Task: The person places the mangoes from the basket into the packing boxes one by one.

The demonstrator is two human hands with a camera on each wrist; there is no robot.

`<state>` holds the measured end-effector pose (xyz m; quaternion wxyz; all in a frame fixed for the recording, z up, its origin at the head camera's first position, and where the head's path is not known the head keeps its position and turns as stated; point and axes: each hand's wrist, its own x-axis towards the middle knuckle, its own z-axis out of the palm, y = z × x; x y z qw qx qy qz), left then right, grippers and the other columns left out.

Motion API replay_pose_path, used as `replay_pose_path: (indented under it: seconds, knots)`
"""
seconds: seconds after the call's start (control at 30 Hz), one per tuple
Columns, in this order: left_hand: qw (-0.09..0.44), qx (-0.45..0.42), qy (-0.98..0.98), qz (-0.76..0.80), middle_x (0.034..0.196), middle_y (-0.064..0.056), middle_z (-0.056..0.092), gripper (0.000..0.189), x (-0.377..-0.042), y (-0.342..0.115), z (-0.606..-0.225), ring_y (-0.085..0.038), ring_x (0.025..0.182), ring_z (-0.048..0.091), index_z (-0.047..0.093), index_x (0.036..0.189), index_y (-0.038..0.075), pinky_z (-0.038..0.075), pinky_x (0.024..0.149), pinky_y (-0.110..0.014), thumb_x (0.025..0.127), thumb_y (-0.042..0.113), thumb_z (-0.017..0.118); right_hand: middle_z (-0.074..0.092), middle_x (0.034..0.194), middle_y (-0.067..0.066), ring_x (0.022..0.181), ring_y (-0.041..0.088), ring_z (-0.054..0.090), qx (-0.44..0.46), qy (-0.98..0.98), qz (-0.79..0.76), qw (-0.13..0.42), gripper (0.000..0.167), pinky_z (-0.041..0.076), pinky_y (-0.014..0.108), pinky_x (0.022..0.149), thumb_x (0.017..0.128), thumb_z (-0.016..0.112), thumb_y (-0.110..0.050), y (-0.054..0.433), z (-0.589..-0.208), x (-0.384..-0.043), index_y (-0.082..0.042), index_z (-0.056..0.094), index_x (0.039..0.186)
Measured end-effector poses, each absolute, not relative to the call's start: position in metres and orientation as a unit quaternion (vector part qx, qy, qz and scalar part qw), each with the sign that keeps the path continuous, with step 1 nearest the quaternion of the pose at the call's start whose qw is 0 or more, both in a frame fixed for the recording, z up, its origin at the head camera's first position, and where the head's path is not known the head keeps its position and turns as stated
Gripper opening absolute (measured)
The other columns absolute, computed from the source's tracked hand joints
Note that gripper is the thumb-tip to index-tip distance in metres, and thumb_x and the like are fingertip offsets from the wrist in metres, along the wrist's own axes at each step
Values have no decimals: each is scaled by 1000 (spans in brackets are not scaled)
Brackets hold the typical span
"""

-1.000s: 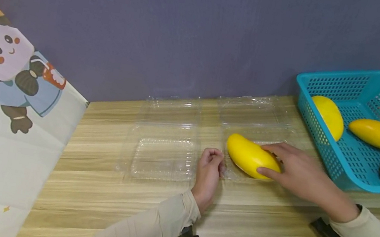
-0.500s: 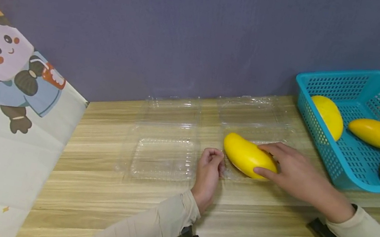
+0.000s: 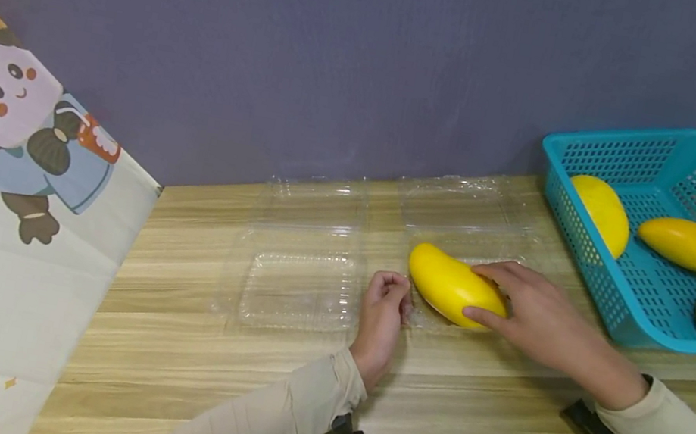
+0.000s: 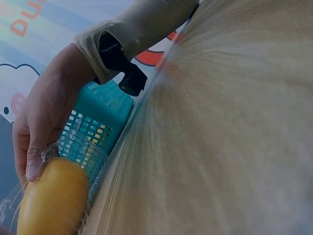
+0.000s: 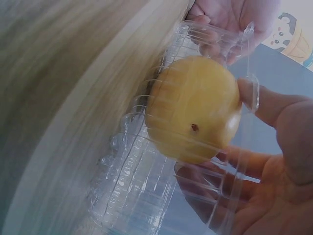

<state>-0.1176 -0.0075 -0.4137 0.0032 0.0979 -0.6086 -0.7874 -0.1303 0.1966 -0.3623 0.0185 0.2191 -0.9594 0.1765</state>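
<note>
A yellow mango (image 3: 455, 289) lies tilted in the tray half of the right clear plastic clamshell container (image 3: 470, 207). My right hand (image 3: 539, 310) holds the mango's right end between thumb and fingers; in the right wrist view the mango's end (image 5: 193, 107) with its brown stem spot faces the camera behind the clear wall. At the container's left front side, my left hand (image 3: 382, 322) has curled fingers on the plastic edge; its fingertips are partly hidden. The left wrist view shows the mango (image 4: 54, 200) beneath the right hand (image 4: 46, 107).
A second open clamshell container (image 3: 300, 293) lies to the left on the wooden table (image 3: 170, 371). At the right stands a blue-green perforated basket (image 3: 625, 294) holding three yellow mangoes (image 3: 692, 245). A purple-grey wall (image 3: 347, 56) rises behind.
Over the last second my right hand and the mango have shifted slightly to the left. My left hand has stayed in place, as have the basket and both containers.
</note>
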Motion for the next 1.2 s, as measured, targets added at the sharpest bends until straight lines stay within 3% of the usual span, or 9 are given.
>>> replay_pose_path:
  seconds: [1.0, 1.2]
  knots:
    - [-1, 95, -612, -785, 73, 2, 46, 5, -118, -9, -415, -11, 64, 43, 52, 100, 8, 38, 59, -20, 99, 10, 48, 61, 132, 16, 115, 35, 61, 231, -954, 186, 31, 65, 50, 56, 95, 85, 75, -47, 198, -362, -131, -9, 58, 135]
    - [-4, 100, -608, -787, 74, 2, 47, 4, -117, -9, -414, -10, 64, 43, 52, 99, 9, 37, 58, -19, 98, 9, 48, 60, 132, 16, 115, 35, 61, 227, -954, 196, 24, 65, 51, 57, 93, 88, 69, -53, 202, -356, -128, -10, 57, 136]
